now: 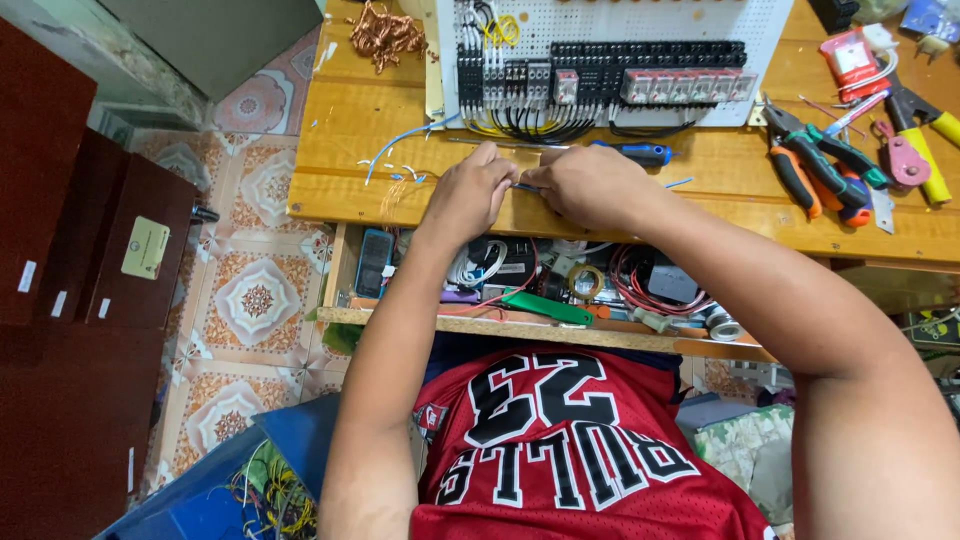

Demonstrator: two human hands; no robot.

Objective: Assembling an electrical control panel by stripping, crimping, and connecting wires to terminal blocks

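Note:
My left hand (pixel 470 190) and my right hand (pixel 590 183) meet over the wooden bench (pixel 340 130), fingers pinched together on a short dark wire (pixel 527 186) between them. Just beyond them stands a white perforated panel (pixel 620 20) carrying black terminal blocks and relays (pixel 600 75) with black and yellow wires looping below. A blue-handled screwdriver (pixel 640 153) lies on the bench by my right hand.
Pliers and cutters (pixel 815 165) and a yellow-handled tool (pixel 925 150) lie at the right. Copper wire scraps (pixel 385 35) sit at the far left. A lower shelf (pixel 520 325) holds tape, cables and a green tool. Dark cabinets (pixel 70 260) stand left on tiled floor.

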